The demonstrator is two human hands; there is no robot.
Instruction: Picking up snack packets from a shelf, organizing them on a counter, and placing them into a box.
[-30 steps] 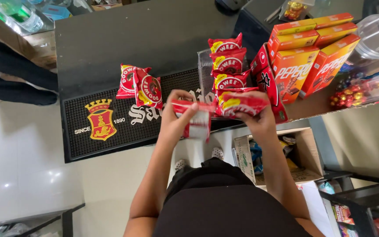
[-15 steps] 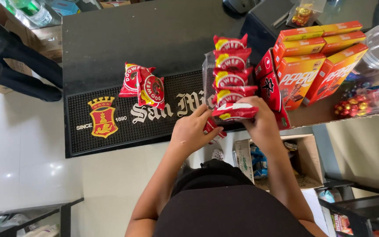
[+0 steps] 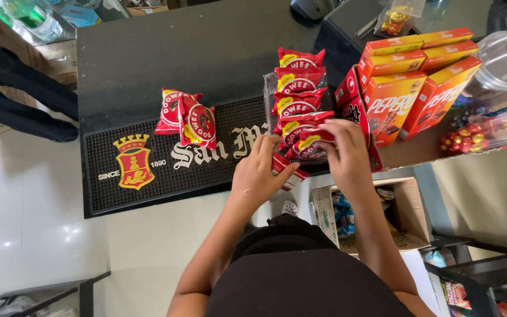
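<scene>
Change: the front packet (image 3: 311,144), which was lying flat across the row half a second ago, is now standing tilted upright against the red snack packets (image 3: 296,97) behind it; the right hand (image 3: 347,157) has shifted from gripping it underneath to pressing on it.
Right hand: fingers are spreading narrowly over the front packet, touching its right side and top, not wrapping it.
Left hand: the left hand (image 3: 259,171) is closing on a second red packet (image 3: 286,170), pinching it at the counter's near edge, just beside the row.
Row: the packets are overlapping inside a clear tray (image 3: 270,100), running away from the person.
Edges: red-orange boxes (image 3: 409,88) are crowding the row's right side, nearly touching it.
Open room: the black bar mat (image 3: 148,176) is lying open to the left, with only two loose packets (image 3: 188,114) on it, well apart from the hands.
</scene>
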